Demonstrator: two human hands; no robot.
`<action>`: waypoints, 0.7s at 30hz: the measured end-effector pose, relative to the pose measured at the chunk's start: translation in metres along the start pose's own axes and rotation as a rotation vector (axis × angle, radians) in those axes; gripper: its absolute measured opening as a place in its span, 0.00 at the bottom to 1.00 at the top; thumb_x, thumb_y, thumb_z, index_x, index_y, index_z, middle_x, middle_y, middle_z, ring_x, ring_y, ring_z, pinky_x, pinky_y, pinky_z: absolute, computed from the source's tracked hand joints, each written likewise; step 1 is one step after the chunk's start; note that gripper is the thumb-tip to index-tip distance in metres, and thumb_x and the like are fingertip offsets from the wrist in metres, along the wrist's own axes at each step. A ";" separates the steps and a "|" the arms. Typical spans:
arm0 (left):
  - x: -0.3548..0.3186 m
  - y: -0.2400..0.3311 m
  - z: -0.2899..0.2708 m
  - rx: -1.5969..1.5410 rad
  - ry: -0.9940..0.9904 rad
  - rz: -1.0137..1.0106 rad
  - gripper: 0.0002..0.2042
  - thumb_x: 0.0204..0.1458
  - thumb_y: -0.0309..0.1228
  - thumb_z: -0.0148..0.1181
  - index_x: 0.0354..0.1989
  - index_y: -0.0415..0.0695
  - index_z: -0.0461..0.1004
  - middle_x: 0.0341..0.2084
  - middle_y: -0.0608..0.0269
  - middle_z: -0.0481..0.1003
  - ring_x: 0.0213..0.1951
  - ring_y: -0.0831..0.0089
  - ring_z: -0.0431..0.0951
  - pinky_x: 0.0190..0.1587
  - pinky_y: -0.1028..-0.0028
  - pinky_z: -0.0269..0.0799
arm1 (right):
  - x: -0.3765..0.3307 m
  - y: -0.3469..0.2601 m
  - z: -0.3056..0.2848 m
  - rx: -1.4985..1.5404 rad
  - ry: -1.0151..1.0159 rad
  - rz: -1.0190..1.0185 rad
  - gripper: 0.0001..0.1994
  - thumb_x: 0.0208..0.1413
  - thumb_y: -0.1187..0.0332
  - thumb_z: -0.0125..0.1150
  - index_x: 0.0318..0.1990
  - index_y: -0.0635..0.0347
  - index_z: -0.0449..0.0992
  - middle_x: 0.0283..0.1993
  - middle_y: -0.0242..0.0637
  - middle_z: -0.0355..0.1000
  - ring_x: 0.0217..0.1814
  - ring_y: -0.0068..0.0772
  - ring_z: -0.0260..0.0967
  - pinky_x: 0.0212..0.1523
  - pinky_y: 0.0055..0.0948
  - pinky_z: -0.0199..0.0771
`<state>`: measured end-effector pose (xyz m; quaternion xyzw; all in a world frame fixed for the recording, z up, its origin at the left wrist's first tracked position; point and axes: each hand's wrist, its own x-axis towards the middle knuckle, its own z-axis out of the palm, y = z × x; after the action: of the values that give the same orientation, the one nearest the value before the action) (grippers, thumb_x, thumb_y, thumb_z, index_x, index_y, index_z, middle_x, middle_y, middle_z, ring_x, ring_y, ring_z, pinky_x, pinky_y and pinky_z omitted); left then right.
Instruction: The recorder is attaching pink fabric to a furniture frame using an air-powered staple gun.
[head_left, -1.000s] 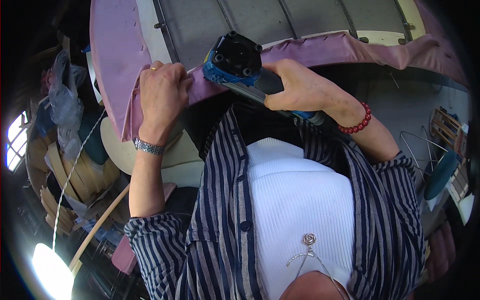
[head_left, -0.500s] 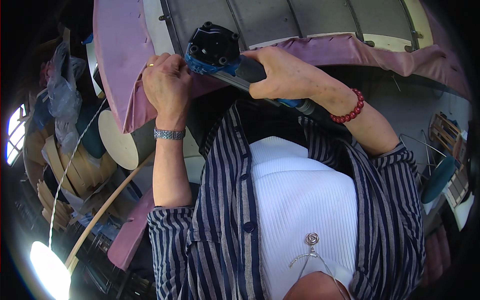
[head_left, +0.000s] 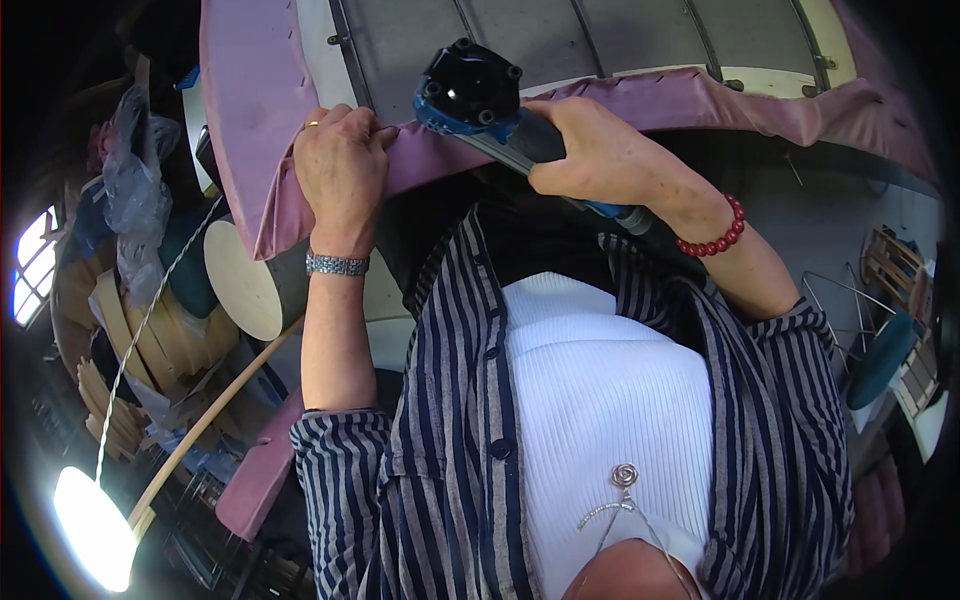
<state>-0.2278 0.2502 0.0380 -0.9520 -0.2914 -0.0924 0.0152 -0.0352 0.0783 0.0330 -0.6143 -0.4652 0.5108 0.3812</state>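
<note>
My right hand [head_left: 600,150] is wrapped round the handle of a blue and black staple gun [head_left: 468,92], its black head up over the edge of a seat frame. With closed fingers my left hand [head_left: 345,170] grips pink upholstery fabric [head_left: 258,110] at the frame's near left corner, where a fold of it hangs down. Along the near edge the fabric is turned over the wooden frame. Dark webbing straps [head_left: 590,40] run across the grey underside of the seat. The staple gun's nose is hidden below its head.
A glowing lamp [head_left: 95,530] hangs at the lower left by a twisted cord. Near it are a long wooden pole [head_left: 215,425], a round pale disc [head_left: 242,280] and a pink padded piece [head_left: 260,470]. Clear plastic wrap [head_left: 135,210] hangs farther left. Wooden frames [head_left: 895,270] stand at the right.
The staple gun and my right hand have shifted to the right, away from my left hand. My left hand keeps its grip on the fabric, its thumb now showing more.
</note>
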 end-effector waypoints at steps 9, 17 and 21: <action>0.013 -0.005 -0.020 0.063 -0.230 0.116 0.12 0.39 0.36 0.70 0.25 0.41 0.77 0.24 0.60 0.76 0.36 0.60 0.75 0.41 0.63 0.69 | -0.023 0.009 -0.009 0.095 -0.007 0.098 0.19 0.40 0.70 0.56 0.43 0.67 0.75 0.20 0.36 0.68 0.19 0.26 0.65 0.25 0.29 0.68; 0.030 -0.015 -0.065 -0.037 -0.576 0.241 0.14 0.29 0.33 0.68 0.25 0.40 0.78 0.20 0.60 0.72 0.37 0.60 0.72 0.50 0.64 0.62 | -0.018 0.006 0.001 0.130 -0.020 0.040 0.16 0.39 0.70 0.58 0.39 0.70 0.74 0.21 0.40 0.68 0.22 0.30 0.67 0.28 0.30 0.69; 0.034 -0.016 -0.068 -0.112 -0.657 0.203 0.11 0.30 0.32 0.66 0.22 0.39 0.77 0.17 0.59 0.71 0.37 0.61 0.72 0.51 0.63 0.61 | -0.018 0.002 0.002 0.117 -0.022 0.021 0.17 0.39 0.69 0.59 0.39 0.71 0.74 0.23 0.43 0.68 0.25 0.33 0.69 0.31 0.31 0.70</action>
<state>-0.2203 0.2770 0.1107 -0.9545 -0.1788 0.2049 -0.1226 -0.0375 0.0604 0.0360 -0.5903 -0.4324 0.5475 0.4060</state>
